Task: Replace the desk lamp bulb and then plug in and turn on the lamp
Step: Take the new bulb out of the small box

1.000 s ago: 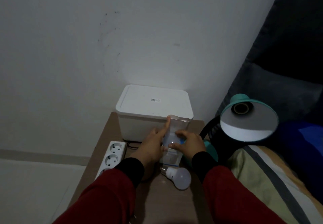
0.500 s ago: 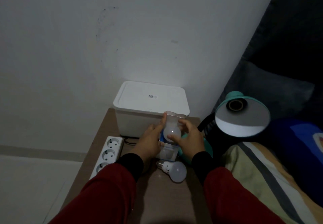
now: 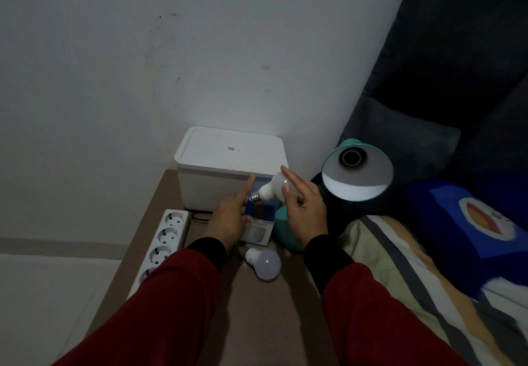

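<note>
Head view: right hand (image 3: pixel 305 211) grip pinching new bulb (image 3: pixel 274 190) — left hand (image 3: pixel 228 218) clasping bulb box (image 3: pixel 258 227)

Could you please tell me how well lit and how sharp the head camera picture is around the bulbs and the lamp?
Head view: dim overall, with a bright patch on the white box and inside the lamp shade; the held bulb shows clearly, the box print is blurred; wide-angle bending curves the wall edge.
</note>
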